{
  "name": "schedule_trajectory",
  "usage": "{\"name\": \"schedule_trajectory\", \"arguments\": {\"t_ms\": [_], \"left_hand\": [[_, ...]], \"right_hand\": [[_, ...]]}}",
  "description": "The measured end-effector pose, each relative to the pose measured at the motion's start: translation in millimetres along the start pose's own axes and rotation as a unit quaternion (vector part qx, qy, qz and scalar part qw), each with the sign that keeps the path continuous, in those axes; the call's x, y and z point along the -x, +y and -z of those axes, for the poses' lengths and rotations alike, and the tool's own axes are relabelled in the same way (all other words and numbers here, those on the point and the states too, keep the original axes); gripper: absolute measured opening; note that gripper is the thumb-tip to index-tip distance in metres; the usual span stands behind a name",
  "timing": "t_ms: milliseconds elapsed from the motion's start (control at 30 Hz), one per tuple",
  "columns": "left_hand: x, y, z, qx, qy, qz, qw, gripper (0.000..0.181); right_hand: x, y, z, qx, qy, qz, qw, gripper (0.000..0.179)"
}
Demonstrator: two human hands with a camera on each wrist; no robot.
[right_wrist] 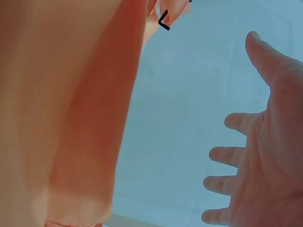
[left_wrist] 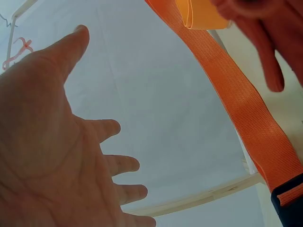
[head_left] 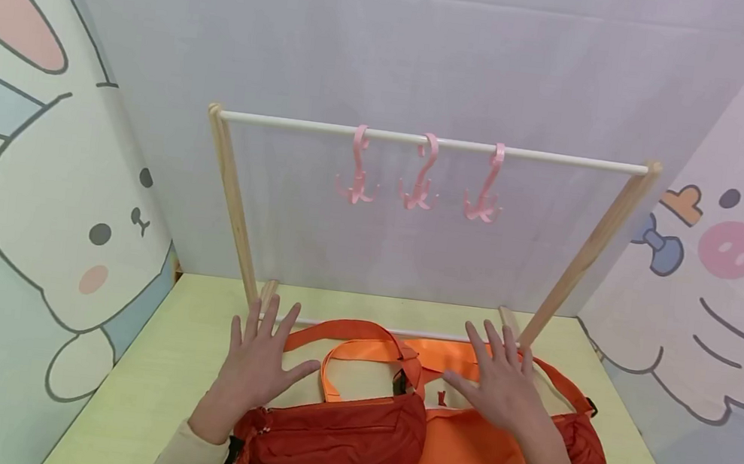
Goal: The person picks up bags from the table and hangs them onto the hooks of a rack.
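Both hands are held out over the bags with fingers straight and spread, holding nothing. My left hand (head_left: 256, 367) is above the left end of a dark red waist bag (head_left: 343, 444), beside its orange-red strap (head_left: 351, 328). In the left wrist view the palm faces up toward the camera's side, with orange webbing (left_wrist: 236, 90) and a black buckle (left_wrist: 289, 201) to the right. My right hand (head_left: 503, 393) hovers over an orange bag (head_left: 464, 453) and partly hides a second dark red bag (head_left: 587, 447). Orange cloth (right_wrist: 102, 118) fills the right wrist view's left side.
Behind the bags stands a wooden-legged rack with a white rail (head_left: 288, 123). Three pink hooks (head_left: 357, 166) hang along its middle. The pale yellow table (head_left: 130, 396) meets a grey backdrop, with cartoon-printed panels (head_left: 45, 228) on both sides.
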State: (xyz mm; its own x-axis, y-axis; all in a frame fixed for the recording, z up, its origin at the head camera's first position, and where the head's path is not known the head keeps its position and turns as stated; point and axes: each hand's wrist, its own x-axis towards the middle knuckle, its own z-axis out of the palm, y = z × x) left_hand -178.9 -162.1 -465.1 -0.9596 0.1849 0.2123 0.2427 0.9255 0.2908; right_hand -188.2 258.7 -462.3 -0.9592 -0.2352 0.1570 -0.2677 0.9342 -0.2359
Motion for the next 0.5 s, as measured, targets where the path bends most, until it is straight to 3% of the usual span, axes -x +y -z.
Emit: {"name": "schedule_trajectory", "arguments": {"t_ms": [500], "left_hand": [[-10.4,-3.6,3.4,-0.010,0.004,-0.018,0.9998,0.105]], "right_hand": [[-26.8,-18.0,7.8,0.021,-0.008,0.049,0.9986,0.095]]}}
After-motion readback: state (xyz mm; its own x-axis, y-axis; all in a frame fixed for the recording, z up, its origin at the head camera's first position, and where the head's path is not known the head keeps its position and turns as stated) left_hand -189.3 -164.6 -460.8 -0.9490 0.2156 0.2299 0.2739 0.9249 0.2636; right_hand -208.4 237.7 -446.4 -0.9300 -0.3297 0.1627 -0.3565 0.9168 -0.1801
